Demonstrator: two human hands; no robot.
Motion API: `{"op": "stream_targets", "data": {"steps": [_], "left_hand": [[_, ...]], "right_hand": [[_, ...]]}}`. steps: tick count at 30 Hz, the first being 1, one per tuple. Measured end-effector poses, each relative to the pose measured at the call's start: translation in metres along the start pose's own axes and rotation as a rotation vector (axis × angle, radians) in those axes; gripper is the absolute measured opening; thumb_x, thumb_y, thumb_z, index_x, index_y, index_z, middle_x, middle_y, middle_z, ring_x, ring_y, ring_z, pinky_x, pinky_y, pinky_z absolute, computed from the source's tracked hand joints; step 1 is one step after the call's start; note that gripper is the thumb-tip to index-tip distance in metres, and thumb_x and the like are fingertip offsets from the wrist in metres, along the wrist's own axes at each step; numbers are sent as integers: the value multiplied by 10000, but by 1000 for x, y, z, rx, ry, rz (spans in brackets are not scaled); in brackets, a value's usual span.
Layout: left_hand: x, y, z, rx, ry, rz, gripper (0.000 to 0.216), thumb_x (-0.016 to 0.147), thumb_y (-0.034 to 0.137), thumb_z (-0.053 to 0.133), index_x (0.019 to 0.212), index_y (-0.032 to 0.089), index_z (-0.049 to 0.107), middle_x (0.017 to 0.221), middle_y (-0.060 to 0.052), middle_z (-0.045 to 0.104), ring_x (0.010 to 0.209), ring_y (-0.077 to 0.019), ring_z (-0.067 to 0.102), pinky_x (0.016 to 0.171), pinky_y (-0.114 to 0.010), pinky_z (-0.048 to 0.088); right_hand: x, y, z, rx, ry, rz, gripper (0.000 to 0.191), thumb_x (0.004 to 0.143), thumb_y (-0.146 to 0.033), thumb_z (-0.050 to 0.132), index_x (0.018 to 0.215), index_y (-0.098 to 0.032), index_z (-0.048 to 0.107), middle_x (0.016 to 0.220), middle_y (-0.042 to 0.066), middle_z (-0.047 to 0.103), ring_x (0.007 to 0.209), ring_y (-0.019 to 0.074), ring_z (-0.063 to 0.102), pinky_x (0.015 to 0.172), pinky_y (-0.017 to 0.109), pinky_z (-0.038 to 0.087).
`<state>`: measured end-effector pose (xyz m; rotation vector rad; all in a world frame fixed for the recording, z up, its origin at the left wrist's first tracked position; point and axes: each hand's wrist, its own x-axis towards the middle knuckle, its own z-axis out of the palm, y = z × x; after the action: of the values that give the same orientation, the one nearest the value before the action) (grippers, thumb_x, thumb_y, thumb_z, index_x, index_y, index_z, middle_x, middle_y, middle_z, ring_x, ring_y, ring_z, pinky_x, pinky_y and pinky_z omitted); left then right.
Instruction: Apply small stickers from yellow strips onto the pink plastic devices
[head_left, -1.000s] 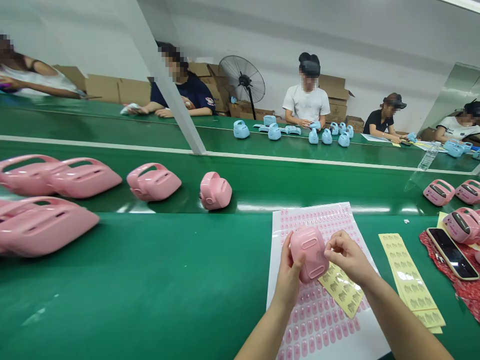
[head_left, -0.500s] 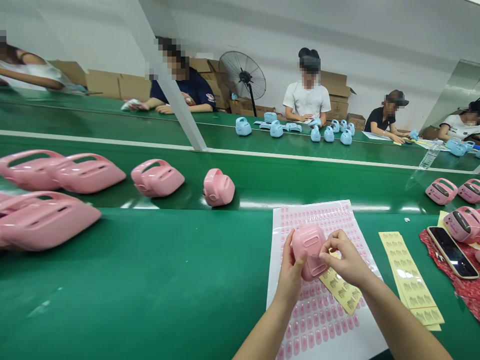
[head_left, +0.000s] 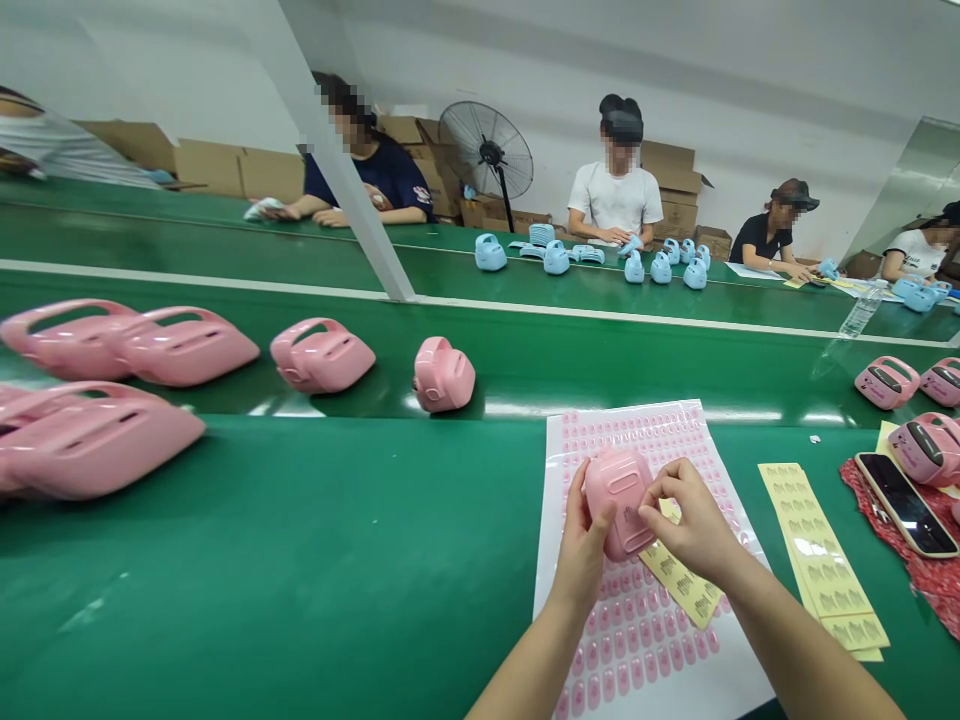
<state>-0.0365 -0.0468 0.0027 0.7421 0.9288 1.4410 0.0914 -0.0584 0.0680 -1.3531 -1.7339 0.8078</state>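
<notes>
My left hand (head_left: 581,550) is wrapped round a pink plastic housing (head_left: 616,485), tilting its flat side with two raised oblong pads up towards me. Small dark print shows between the pads. My right hand (head_left: 686,525) is closed in a pinch, its thumb and index fingertips against the housing's right edge beside the print; whatever lies between them is too small to make out. Partly beneath my right hand is a yellow strip of printed labels (head_left: 686,585). Under both hands lies a white sheet (head_left: 551,600) bearing rows of pink oval stickers (head_left: 626,680).
More label strips (head_left: 821,560) lie to the right, near a phone (head_left: 904,505) on red cloth (head_left: 930,590). Pink housings stand on the belt (head_left: 525,360), including one handled housing (head_left: 444,375). Across it, co-workers sit by blue housings (head_left: 556,258). A white post (head_left: 352,170) rises left of centre.
The pink and blue housings on the belts have shifted slightly to the right. Dark print on the held housing shows more plainly. My hands have barely moved. The co-worker at far left has leaned over.
</notes>
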Motion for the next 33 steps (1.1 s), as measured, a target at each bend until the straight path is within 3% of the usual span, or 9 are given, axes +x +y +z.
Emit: {"op": "stream_targets", "data": {"steps": [12, 18, 22, 24, 29, 33], "left_hand": [[-1, 2, 1, 28, 16, 5, 751, 612, 539, 662, 1246, 265, 367, 1351, -82, 363, 1217, -297, 358, 934, -373, 381], [-3, 6, 4, -49, 2, -34, 767, 583, 547, 686, 1222, 237, 396, 1331, -97, 394, 1211, -304, 369, 942, -371, 378], [-5, 9, 5, -189, -80, -127, 687, 601, 516, 690, 1176, 205, 479, 1179, -107, 553, 1134, -322, 461, 896, -395, 423], [-3, 11, 2, -323, -104, -223, 608, 642, 520, 650, 1137, 187, 532, 1072, -107, 623, 1073, -329, 515, 872, -422, 440], [12, 9, -24, -665, -266, -366, 451, 758, 532, 500, 1075, 228, 599, 1021, -73, 663, 1026, -296, 561, 889, -453, 423], [23, 0, -46, -813, -390, -263, 357, 782, 452, 506, 1085, 283, 587, 1045, -41, 660, 1039, -250, 559, 905, -412, 414]], "right_hand": [[-2, 9, 11, -130, 142, -135, 70, 695, -178, 564, 700, -188, 496, 801, 42, 446, 774, 189, 480, 719, 369, 449], [6, 27, 20, -75, 233, -102, 510, 668, -405, 629, 1076, -181, 418, 1012, 93, 486, 847, 211, 520, 723, 377, 473], [41, 46, 20, -38, 179, 16, 351, 851, -407, 352, 1116, -184, 410, 900, 57, 544, 690, 157, 561, 610, 309, 480], [70, 55, 21, -140, 167, 78, 323, 878, -341, 274, 1092, -165, 439, 877, 64, 556, 704, 165, 570, 641, 321, 472], [139, 64, 51, -258, 35, -20, 282, 706, -105, 532, 983, -151, 561, 1007, 103, 558, 1003, 219, 497, 892, 352, 360], [168, 56, 84, -294, -84, -77, 274, 662, -94, 603, 927, -161, 605, 928, 80, 585, 946, 213, 512, 864, 328, 357]]}}
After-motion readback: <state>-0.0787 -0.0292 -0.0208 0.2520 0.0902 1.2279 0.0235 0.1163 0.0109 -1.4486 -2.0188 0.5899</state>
